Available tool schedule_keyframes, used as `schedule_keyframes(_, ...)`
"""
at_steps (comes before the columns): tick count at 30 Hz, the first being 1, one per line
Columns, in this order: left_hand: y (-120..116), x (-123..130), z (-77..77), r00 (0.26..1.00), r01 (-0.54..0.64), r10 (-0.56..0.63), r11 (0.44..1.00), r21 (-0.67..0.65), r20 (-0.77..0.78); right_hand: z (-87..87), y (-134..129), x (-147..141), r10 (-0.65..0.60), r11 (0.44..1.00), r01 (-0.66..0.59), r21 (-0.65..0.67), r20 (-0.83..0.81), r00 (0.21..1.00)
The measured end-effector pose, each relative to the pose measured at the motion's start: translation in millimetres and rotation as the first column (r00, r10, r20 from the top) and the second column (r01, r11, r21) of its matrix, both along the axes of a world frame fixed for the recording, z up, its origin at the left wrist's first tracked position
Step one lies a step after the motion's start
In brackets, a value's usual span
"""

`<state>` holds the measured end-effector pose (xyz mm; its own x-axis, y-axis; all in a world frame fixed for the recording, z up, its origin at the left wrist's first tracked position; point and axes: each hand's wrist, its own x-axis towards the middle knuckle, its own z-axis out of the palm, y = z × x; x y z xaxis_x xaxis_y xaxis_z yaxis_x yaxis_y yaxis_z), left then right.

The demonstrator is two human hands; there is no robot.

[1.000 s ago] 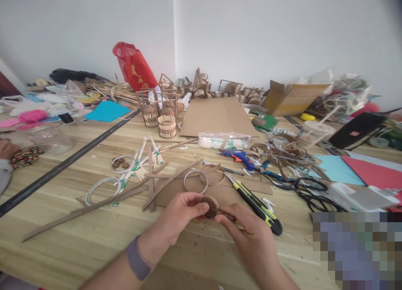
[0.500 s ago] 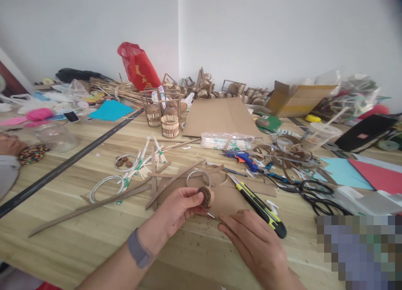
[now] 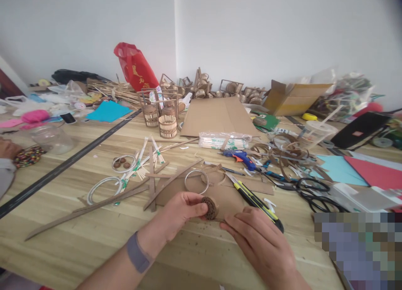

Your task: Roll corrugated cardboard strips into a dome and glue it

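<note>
Between the thumb and fingers of my left hand (image 3: 185, 209) is a small round coil of corrugated cardboard (image 3: 209, 208), its ridged spiral face showing. My right hand (image 3: 256, 235) is closed in a pinch just to the right of the coil. A thin brown strip (image 3: 221, 221) shows at its fingertips; most of it is hidden. Both hands are over a flat cardboard piece (image 3: 230, 200) at the near side of the table. Beyond the coil lies a pale ring (image 3: 196, 181). A yellow-and-black utility knife (image 3: 257, 202) lies close behind my right hand.
A blue glue gun (image 3: 240, 158), black-handled scissors (image 3: 314, 189) and curled cardboard strips (image 3: 287, 150) lie to the right. Leftward are wooden sticks, rings and long strips (image 3: 91, 210). Small slatted buckets (image 3: 167, 127) stand farther back. Another person's hand (image 3: 9, 150) rests at far left.
The coil in my left hand has turned, so more of its spiral face shows, and it sits slightly lower and farther right. My right hand keeps its pinch. The view has shifted slightly.
</note>
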<state>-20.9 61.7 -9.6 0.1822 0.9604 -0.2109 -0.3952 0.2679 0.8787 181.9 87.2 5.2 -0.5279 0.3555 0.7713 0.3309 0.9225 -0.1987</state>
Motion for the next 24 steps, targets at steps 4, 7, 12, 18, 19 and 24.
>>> schedule_keyframes(4,0,-3,-0.9,0.997,0.059,-0.057,0.998,0.037,-0.055,2.3,2,-1,0.036,0.999,-0.036,-0.012,-0.011,0.999)
schedule_keyframes(7,0,-5,2.3,0.992,0.101,-0.096,0.993,0.056,-0.088,2.4,4,-2,0.056,0.998,-0.056,-0.012,-0.007,0.998)
schedule_keyframes(12,-1,-5,9.1,0.978,0.164,-0.152,0.983,0.077,-0.145,2.5,7,-4,0.094,0.995,-0.095,-0.010,-0.009,0.995)
schedule_keyframes(18,-3,-5,10.9,0.969,0.199,-0.181,0.976,0.094,-0.171,1.6,5,-3,0.107,0.992,-0.109,-0.071,-0.031,0.994)
schedule_keyframes(19,-3,-5,11.7,0.966,0.202,-0.183,0.975,0.096,-0.184,0.9,5,-2,0.110,0.990,-0.113,-0.086,-0.041,0.993)
schedule_keyframes(24,-4,-8,16.0,0.930,0.267,-0.231,0.959,0.095,-0.287,0.0,8,-1,0.160,0.971,-0.169,-0.166,-0.065,0.985)
